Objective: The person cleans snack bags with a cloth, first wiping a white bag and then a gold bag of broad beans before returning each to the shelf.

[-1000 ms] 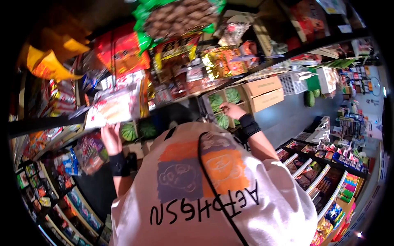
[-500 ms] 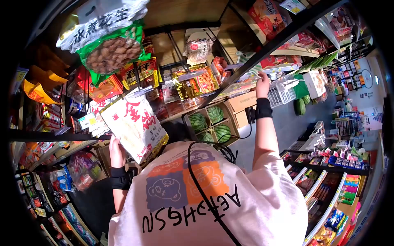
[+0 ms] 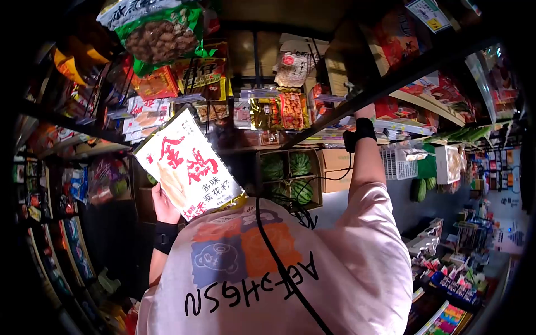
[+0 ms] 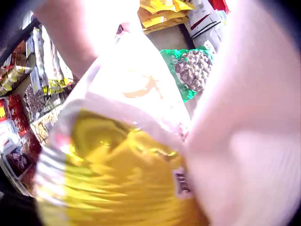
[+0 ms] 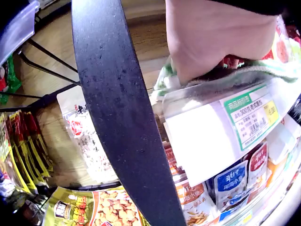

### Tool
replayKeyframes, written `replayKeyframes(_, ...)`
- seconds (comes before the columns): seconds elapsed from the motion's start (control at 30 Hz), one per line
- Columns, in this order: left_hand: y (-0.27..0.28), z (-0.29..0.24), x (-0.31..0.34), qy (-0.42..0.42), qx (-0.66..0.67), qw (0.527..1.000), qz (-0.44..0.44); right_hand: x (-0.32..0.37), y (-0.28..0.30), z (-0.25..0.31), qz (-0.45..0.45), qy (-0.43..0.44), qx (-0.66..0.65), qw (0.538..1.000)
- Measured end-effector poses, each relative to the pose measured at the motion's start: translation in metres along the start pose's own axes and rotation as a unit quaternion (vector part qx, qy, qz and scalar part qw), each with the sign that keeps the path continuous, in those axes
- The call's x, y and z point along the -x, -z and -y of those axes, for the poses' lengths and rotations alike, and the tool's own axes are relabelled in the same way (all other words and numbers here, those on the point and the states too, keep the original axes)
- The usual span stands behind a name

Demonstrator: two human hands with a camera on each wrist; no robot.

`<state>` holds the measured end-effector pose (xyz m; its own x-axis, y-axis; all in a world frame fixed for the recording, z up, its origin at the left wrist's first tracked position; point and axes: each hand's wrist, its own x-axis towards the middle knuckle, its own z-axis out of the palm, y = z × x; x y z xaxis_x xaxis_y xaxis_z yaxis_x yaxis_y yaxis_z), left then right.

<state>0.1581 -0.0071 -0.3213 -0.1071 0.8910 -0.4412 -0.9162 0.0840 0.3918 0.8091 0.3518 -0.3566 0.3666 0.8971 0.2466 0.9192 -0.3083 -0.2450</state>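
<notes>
My left hand [image 3: 165, 205] grips the lower left edge of a white snack bag [image 3: 187, 167] with red lettering, tilted in front of my shirt. Close up in the left wrist view, the bag's gold end [image 4: 127, 174] lies between thumb and fingers of the hand [image 4: 249, 117]. My right hand [image 3: 365, 111] reaches to a shelf at the upper right, partly behind its dark edge. Beside a price label [image 5: 251, 117], the right hand [image 5: 218, 40] touches a green-and-white striped cloth [image 5: 167, 77]; its fingers are hidden, so its grip cannot be told.
A black shelf bar [image 5: 120, 108] crosses close to the right hand. Hanging snack packs, among them a green-edged nut bag [image 3: 162, 39], fill the rack ahead. Below stand a box of watermelons [image 3: 301, 164] and cardboard boxes [image 3: 335, 162]. A black cable hangs near my right arm.
The white bag has come off the shelf edge toward my body in my left hand. My right hand has moved from the watermelon box up to the right-hand shelf.
</notes>
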Motion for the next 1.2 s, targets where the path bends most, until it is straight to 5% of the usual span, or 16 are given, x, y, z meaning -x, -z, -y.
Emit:
replayKeyframes(0.13,-0.027,0.01,0.012,0.011,-0.01,1.0,0.026,0.031,0.035,0.012,-0.117,-0.002,-0.282,0.952)
replayKeyframes(0.2,-0.049,0.012,0.018,0.014,-0.023,0.998,0.052,0.069,0.076,0.029,-0.201,-0.057,-0.495,0.843)
replayKeyframes(0.23,-0.062,0.015,0.024,0.003,-0.053,0.996,0.072,0.087,0.088,0.019,-0.244,-0.023,-0.434,0.867)
replayKeyframes(0.3,-0.076,0.022,0.03,-0.02,-0.111,0.991,0.068,0.155,0.149,0.052,-0.201,-0.14,-0.558,0.793)
replayKeyframes(0.47,-0.145,0.032,0.056,-0.028,-0.234,0.958,0.165,0.235,0.22,0.103,-0.22,-0.044,-0.641,0.734)
replayKeyframes(0.53,-0.185,0.046,0.058,-0.018,-0.229,0.957,0.177,0.248,0.241,0.123,-0.182,0.046,-0.593,0.783)
replayKeyframes(0.63,-0.238,0.072,0.06,0.015,-0.221,0.937,0.269,0.258,0.277,0.17,-0.088,0.225,-0.569,0.786)
replayKeyframes(0.7,-0.261,0.091,0.062,0.006,-0.243,0.923,0.298,0.251,0.31,0.216,-0.097,0.423,-0.334,0.837)
replayKeyframes(0.87,-0.29,0.1,0.07,-0.09,-0.202,0.951,0.214,0.282,0.308,0.244,-0.082,0.569,-0.224,0.787)
replayKeyframes(0.9,-0.279,0.091,0.061,-0.071,-0.154,0.933,0.316,0.291,0.298,0.238,-0.024,0.604,-0.183,0.775)
replayKeyframes(0.93,-0.278,0.082,0.059,-0.067,-0.19,0.954,0.223,0.301,0.281,0.23,0.034,0.635,-0.141,0.758)
replayKeyframes(0.97,-0.285,0.078,0.059,-0.059,-0.154,0.962,0.217,0.316,0.263,0.22,0.01,0.618,-0.237,0.75)
replayKeyframes(1.07,-0.293,0.07,0.059,-0.087,-0.071,0.964,0.241,0.32,0.276,0.206,0.028,0.635,-0.169,0.753)
replayKeyframes(1.17,-0.296,0.052,0.069,-0.18,-0.099,0.95,0.235,0.315,0.254,0.187,0.016,0.492,-0.22,0.842)
replayKeyframes(1.2,-0.291,0.042,0.068,-0.183,-0.1,0.945,0.252,0.306,0.233,0.167,0.002,0.509,-0.274,0.816)
